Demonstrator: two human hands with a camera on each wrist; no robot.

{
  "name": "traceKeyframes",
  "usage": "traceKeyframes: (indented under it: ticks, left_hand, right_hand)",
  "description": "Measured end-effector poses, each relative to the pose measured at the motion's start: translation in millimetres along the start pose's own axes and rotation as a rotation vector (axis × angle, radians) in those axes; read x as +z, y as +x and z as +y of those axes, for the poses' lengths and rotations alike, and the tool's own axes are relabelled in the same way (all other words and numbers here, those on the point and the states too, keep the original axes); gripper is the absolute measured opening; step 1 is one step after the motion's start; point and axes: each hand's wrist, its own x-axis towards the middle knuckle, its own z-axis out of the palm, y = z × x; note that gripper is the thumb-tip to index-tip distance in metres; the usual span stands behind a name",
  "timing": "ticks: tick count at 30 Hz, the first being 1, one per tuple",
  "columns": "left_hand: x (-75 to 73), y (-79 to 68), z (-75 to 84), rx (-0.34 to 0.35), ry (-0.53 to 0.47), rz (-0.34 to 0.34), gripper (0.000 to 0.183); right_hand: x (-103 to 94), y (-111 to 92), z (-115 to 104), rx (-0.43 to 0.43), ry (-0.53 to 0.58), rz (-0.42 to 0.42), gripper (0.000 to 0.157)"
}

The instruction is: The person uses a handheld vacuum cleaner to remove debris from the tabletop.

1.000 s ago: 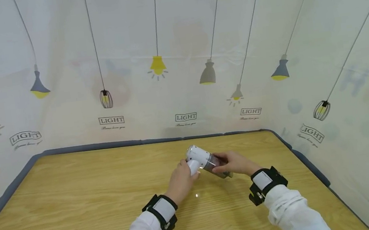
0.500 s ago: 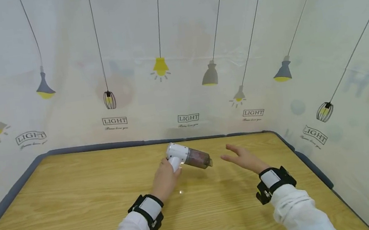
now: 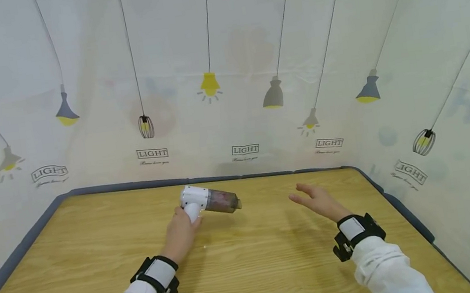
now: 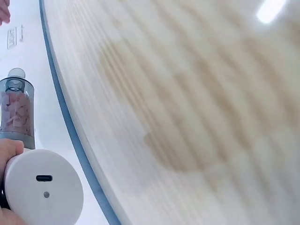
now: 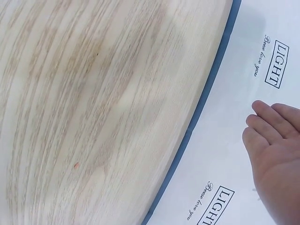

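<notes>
My left hand [image 3: 180,233] grips the white handle of a small handheld vacuum cleaner [image 3: 194,197], held above the table with its nozzle pointing right. Its see-through grey dust cup [image 4: 18,112] has pinkish scraps inside, clearest in the left wrist view. The round handle end [image 4: 44,187], with a charging slot, faces that camera. My right hand [image 3: 320,202] hovers over the right part of the table with fingers extended and nothing in them. In the right wrist view the right hand [image 5: 276,154] shows against the white backdrop.
The wooden table [image 3: 250,263] has a dark blue-grey edging [image 3: 261,174] along its back and sides. Behind it hangs a white sheet [image 3: 180,35] printed with lamps. A tiny reddish speck [image 5: 76,165] lies on the tabletop in the right wrist view.
My right hand let go of the dust cup and drew away to the right. The left hand carried the vacuum cleaner leftward, and its nozzle swung up closer to level.
</notes>
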Motion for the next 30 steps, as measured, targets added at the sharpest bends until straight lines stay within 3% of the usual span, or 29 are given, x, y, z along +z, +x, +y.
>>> traceKeyframes:
  ticks: [10,18,25,30]
  left_hand:
    - [-31.4,-5.8,-41.2,-0.127,-0.075,0.099,0.055]
    - [-53.2,-13.6,-74.5,-0.198,0.081,0.204,0.051]
    - [-75.8,-19.3,-97.6,-0.336,0.112,0.169,0.057]
    - [-86.5,-19.4,-105.7,-0.378,0.136,0.137,0.057]
  right_hand:
    - [10.1,4,5,-0.009,-0.007,0.000,0.069]
    - [19.8,6,4,-0.021,-0.028,-0.007,0.068]
    - [23.5,10,3,-0.021,-0.033,-0.025,0.069]
    - [23.5,10,3,-0.027,-0.038,-0.026,0.067]
